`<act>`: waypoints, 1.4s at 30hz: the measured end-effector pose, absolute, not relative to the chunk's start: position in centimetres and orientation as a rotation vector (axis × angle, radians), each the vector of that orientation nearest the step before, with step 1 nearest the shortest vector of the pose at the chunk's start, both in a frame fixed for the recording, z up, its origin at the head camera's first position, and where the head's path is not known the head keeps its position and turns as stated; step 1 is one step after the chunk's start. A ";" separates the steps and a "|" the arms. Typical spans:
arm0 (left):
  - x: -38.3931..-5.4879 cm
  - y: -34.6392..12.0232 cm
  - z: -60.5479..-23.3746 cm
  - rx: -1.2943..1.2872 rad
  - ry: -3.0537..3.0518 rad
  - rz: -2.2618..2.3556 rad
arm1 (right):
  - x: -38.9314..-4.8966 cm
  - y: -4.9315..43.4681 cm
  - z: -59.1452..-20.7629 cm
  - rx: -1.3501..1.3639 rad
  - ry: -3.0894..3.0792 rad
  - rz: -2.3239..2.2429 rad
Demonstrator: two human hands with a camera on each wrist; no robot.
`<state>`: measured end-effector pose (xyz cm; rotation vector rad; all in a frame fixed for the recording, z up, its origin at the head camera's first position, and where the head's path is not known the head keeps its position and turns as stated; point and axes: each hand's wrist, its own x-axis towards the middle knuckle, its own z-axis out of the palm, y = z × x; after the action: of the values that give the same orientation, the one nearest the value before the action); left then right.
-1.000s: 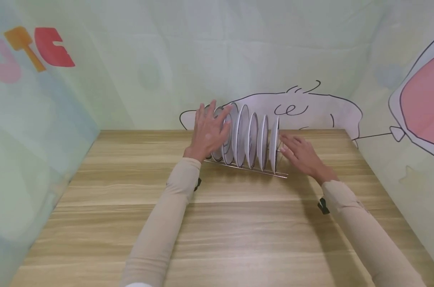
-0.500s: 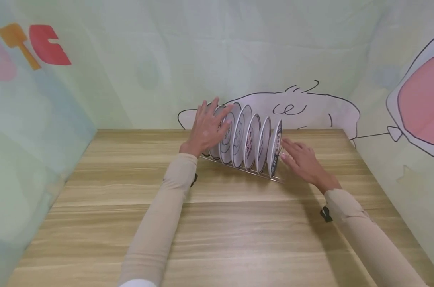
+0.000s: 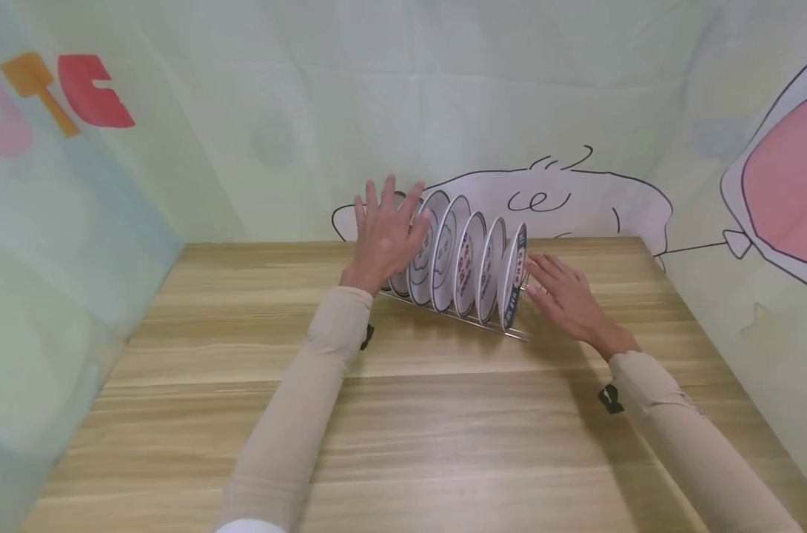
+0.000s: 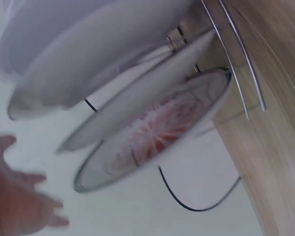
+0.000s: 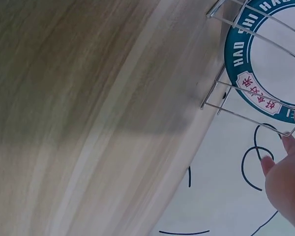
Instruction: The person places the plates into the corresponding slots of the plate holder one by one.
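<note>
Several round plates stand on edge in a thin wire rack (image 3: 490,324) near the back of the table. My left hand (image 3: 385,240) is at the rack's left end, fingers straight and spread, hiding the leftmost plates in part. The left wrist view shows that hand (image 4: 17,201) beside the plates, a gap between its fingertips and a red-patterned plate (image 4: 155,132). At the other end, my right hand (image 3: 566,300) holds its extended fingers against or close to the rack's wire end. The outermost plate (image 5: 238,56) there has a lettered teal rim; that hand's fingertips are partly cut off.
The wood-grain table (image 3: 403,444) reaches forward from the rack. A pale printed cloth (image 3: 263,133) hangs behind and along both sides, close behind the rack. Tan sleeves cover both arms, with a small black piece (image 3: 610,398) at the right wrist.
The rack has turned, its right end swinging slightly towards me, so more of the plates' faces show. My left hand's fingers now point more upward; the right hand has shifted slightly with the rack.
</note>
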<state>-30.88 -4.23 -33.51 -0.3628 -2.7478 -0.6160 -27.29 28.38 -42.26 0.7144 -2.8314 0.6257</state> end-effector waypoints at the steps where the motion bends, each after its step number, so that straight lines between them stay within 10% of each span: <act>1: -30.5 -3.9 -33.4 -0.311 -2.732 -0.619 | -27.4 28.4 -42.2 0.714 -2.827 0.614; 15: -25.6 3.1 -36.0 -0.140 -2.744 -0.447 | -27.9 28.4 -42.4 0.785 -2.813 0.692; 42: -27.7 6.0 -35.9 0.036 -2.649 -0.273 | -27.0 28.1 -42.7 0.829 -2.809 0.713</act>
<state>-27.66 5.99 -35.93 0.0363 -2.6495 -0.2734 -27.00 28.08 -42.75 0.8288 -2.8089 0.7127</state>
